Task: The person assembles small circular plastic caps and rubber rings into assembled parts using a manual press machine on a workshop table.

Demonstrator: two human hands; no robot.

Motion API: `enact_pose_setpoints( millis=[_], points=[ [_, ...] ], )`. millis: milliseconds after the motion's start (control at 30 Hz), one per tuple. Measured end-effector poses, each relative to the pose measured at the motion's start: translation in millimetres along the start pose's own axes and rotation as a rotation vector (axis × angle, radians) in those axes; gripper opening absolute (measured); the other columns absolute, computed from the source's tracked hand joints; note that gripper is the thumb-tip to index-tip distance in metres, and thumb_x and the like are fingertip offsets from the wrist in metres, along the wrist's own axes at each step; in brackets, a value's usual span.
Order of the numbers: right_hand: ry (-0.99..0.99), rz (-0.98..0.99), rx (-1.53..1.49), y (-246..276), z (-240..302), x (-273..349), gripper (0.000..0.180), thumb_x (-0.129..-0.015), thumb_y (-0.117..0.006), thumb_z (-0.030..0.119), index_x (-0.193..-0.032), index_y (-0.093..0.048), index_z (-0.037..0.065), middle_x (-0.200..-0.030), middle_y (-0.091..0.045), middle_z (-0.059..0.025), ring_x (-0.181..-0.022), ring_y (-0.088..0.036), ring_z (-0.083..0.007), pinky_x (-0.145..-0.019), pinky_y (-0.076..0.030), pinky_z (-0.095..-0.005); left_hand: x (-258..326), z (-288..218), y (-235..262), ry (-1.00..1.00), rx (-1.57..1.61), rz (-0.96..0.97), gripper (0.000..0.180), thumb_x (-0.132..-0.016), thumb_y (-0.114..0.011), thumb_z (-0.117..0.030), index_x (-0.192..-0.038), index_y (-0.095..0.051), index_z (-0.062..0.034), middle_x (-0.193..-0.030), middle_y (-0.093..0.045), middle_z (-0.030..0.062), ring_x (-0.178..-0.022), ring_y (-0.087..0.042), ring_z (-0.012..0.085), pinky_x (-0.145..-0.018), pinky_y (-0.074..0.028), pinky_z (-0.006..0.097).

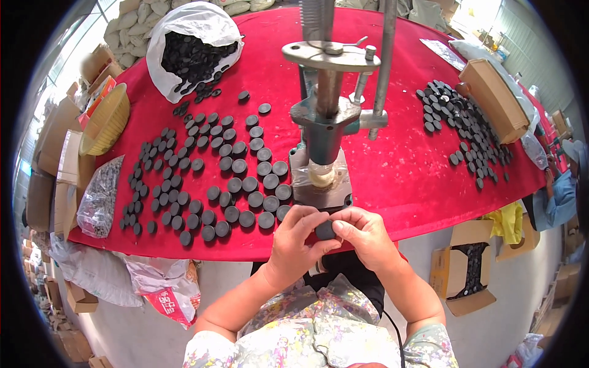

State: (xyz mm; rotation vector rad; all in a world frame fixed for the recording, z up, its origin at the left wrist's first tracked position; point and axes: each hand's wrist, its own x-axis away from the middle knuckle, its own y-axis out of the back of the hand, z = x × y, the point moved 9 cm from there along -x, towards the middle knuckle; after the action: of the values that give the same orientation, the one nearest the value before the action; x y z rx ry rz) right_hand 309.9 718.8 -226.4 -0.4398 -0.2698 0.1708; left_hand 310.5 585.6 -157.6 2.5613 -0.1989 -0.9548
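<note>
In front of the bench press (325,147), both my hands hold one dark round cap (325,230) between their fingertips. My left hand (297,241) pinches it from the left, thumb below and fingers above. From the right, my right hand (368,238) grips its other edge with thumb and forefinger. The cap is tilted, and fingers cover part of its rim. Just beyond my hands is the press's metal base (313,197), below a pale round tip (321,176). Many matching black caps (238,165) stand in loose rows to the left of the press.
A white bag (211,18) spills small black parts at the back left. More black pieces (466,126) are heaped on the red cloth (392,165) at right, beside a cardboard box (494,101). A yellow basket (107,122) and a clear bag (98,202) line the left edge.
</note>
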Motion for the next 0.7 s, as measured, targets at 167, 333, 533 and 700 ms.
enact_pose_setpoints(
  millis=[167, 333, 533, 700],
  points=[
    [0.108, -0.045, 0.177, -2, 13, -17, 0.021, -0.097, -0.063, 0.012, -0.110, -0.066, -0.004, -0.093, -0.069, -0.0057, -0.079, -0.064, -0.0102, -0.071, -0.053, -0.0246, -16, 24, 11, 0.014, 0.042, -0.069, 0.046, -0.061, -0.091, -0.011, -0.096, -0.063, -0.0013, -0.091, -0.060, 0.0099, -0.072, -0.062, 0.0205, -0.056, -0.052, 0.030],
    [0.223, -0.164, 0.320, 17, 44, -14, 0.021, -0.098, -0.061, 0.011, -0.112, -0.067, -0.003, -0.091, -0.070, -0.0069, -0.076, -0.064, -0.0107, -0.072, -0.053, -0.0256, -42, 49, 21, -0.016, -0.188, -0.059, 0.042, -0.064, -0.089, -0.018, -0.094, -0.065, 0.0002, -0.085, -0.060, 0.0084, -0.076, -0.059, 0.0247, -0.063, -0.049, 0.034],
    [0.226, -0.245, 0.269, 40, 52, 3, 0.020, -0.097, -0.061, 0.011, -0.110, -0.067, -0.003, -0.089, -0.071, -0.0080, -0.075, -0.064, -0.0120, -0.071, -0.052, -0.0258, -57, 74, -1, 0.054, -0.255, -0.021, 0.043, -0.058, -0.089, -0.023, -0.090, -0.066, -0.0055, -0.095, -0.060, 0.0061, -0.096, -0.055, 0.0277, -0.084, -0.040, 0.040],
    [0.219, -0.279, 0.257, 49, 51, 11, 0.019, -0.096, -0.062, 0.011, -0.106, -0.068, -0.004, -0.088, -0.070, -0.0096, -0.075, -0.064, -0.0148, -0.069, -0.052, -0.0271, -68, 79, -14, 0.076, -0.272, -0.021, 0.046, -0.054, -0.091, -0.023, -0.088, -0.067, -0.0035, -0.102, -0.061, 0.0053, -0.099, -0.055, 0.0266, -0.087, -0.038, 0.040]
  ],
)
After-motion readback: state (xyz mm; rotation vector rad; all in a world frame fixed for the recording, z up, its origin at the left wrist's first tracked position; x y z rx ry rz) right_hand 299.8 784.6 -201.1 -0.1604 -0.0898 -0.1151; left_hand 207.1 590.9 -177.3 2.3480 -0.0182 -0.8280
